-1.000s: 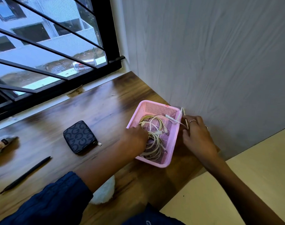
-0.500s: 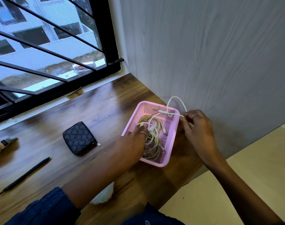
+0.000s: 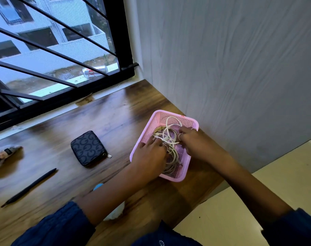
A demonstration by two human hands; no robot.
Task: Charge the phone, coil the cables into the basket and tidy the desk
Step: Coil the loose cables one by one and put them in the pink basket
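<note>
A pink mesh basket stands on the wooden desk close to the grey wall. White cables lie coiled inside it, with one loop standing up near the far side. My left hand reaches in from the left and its fingers press down on the coils. From the right, my right hand is over the basket with curled fingers, pinching a strand of the white cable. No phone is in view.
A dark patterned zip wallet lies left of the basket, and a black pen further left. A small bundle with a watch sits at the left edge. Something white shows under my left forearm. The desk ends just right of the basket.
My right hand has moved from outside the basket's right rim to over the basket, bringing the loose cable end inside. My left hand has stayed on the coils.
</note>
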